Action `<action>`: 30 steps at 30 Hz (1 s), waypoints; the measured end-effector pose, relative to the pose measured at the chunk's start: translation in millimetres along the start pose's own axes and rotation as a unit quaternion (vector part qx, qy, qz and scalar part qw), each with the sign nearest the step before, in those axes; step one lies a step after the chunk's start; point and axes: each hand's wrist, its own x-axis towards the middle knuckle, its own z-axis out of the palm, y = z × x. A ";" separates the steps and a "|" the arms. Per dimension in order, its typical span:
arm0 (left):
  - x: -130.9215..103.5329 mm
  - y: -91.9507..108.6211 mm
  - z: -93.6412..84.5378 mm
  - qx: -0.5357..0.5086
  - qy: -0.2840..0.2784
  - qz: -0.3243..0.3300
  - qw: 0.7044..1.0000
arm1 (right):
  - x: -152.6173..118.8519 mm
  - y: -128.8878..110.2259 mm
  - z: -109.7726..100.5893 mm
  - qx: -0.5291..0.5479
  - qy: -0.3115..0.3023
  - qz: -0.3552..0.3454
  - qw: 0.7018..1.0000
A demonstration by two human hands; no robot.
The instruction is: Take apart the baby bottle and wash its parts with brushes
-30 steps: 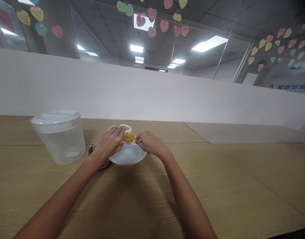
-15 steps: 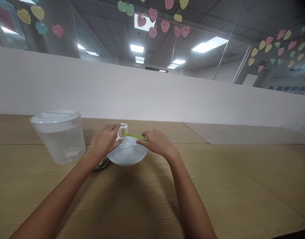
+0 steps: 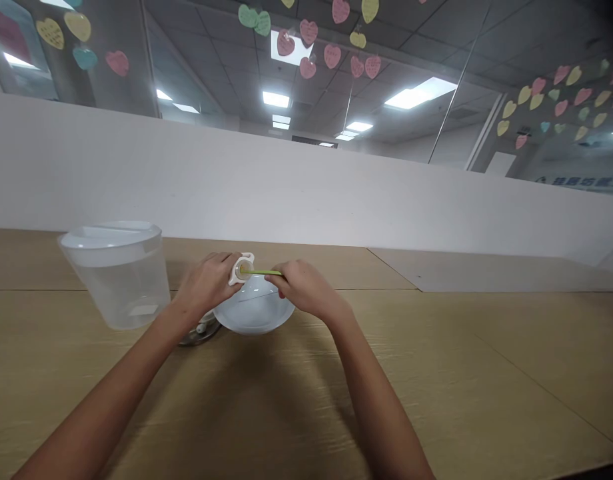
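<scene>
Right hand (image 3: 305, 287) has a green handle (image 3: 261, 272) pinched in its fingertips. The handle runs toward 9 o'clock, far end inside the mouth of a white-collared container (image 3: 234, 277). Left hand (image 3: 206, 285) is curled around that container, mouth facing roughly 3 o'clock, up by the 11 o'clock side of a whitish bowl (image 3: 254, 315). At the bowl's 8 there's a dark round dish (image 3: 199, 337), partly behind the left wrist. Big see-through bucket (image 3: 129, 290) stands further out at 9, on the same wood-look table (image 3: 486, 387).
</scene>
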 end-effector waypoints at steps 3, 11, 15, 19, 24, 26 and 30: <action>-0.7 2.3 -1.2 -0.002 0.026 -0.001 1.000 | -1.4 -3.2 -1.2 0.115 0.007 0.017 0.993; -0.1 6.6 -0.3 0.005 0.048 -0.004 0.999 | 3.4 -1.1 1.6 0.213 0.099 0.065 0.970; 0.0 5.8 -3.0 -0.001 0.022 -0.026 0.999 | 5.2 0.7 4.4 0.243 0.128 0.055 0.960; 0.0 3.6 -4.9 -0.001 0.002 -0.030 1.000 | 6.3 0.8 6.2 0.223 0.144 0.025 0.964; -0.1 -0.8 -5.4 -0.014 -0.003 -0.026 1.000 | 2.5 4.9 0.1 0.167 0.143 0.023 0.975; 0.2 -1.0 -5.6 -0.016 0.011 -0.037 0.999 | -1.3 7.9 -5.8 0.190 0.139 0.021 0.972; 2.3 2.3 -5.8 -0.019 0.051 -0.060 0.997 | -10.4 10.7 -20.0 0.260 0.159 0.052 0.951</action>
